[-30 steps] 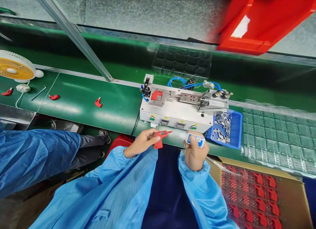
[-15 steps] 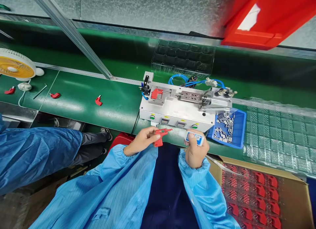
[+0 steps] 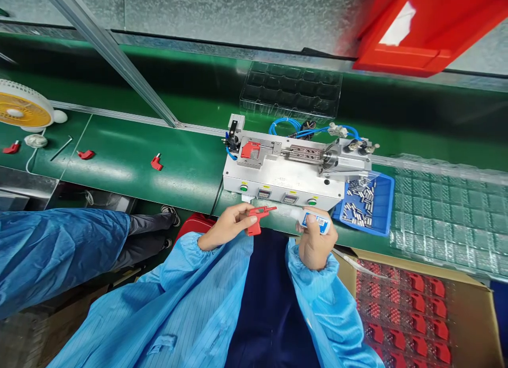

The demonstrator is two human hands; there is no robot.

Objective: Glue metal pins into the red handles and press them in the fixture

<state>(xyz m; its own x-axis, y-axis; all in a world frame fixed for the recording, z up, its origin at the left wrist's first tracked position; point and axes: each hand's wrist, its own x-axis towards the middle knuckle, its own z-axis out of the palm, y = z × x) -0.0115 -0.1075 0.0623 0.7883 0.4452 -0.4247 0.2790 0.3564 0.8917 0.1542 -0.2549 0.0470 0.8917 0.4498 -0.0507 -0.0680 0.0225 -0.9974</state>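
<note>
In my left hand [image 3: 230,226] is a red plastic gun-shaped part [image 3: 256,225], pinched between thumb and fingers, its narrow end pointing right. My right hand [image 3: 317,243] is closed around a small white bottle with a blue label [image 3: 316,222]. The bottle lies tilted, with its pale nozzle toward the red part, and a gap separates the two. Just beyond both hands stands a metal bench machine [image 3: 286,172] with buttons and small displays. Another red part [image 3: 251,150] sits in the fixture at its left end.
Right of the machine, a blue bin [image 3: 384,206] holds many small metal pins. Clear blister trays [image 3: 444,209] lie farther right, above a cardboard box [image 3: 472,315] of red parts. Several red pieces and a fan [image 3: 24,106] are on the left bench. A person in blue [image 3: 59,251] stands at left.
The bottle in my right hand has tipped a little, and its nozzle now shows more clearly toward the red part. My left hand holds nearly still. The view has shifted slightly.
</note>
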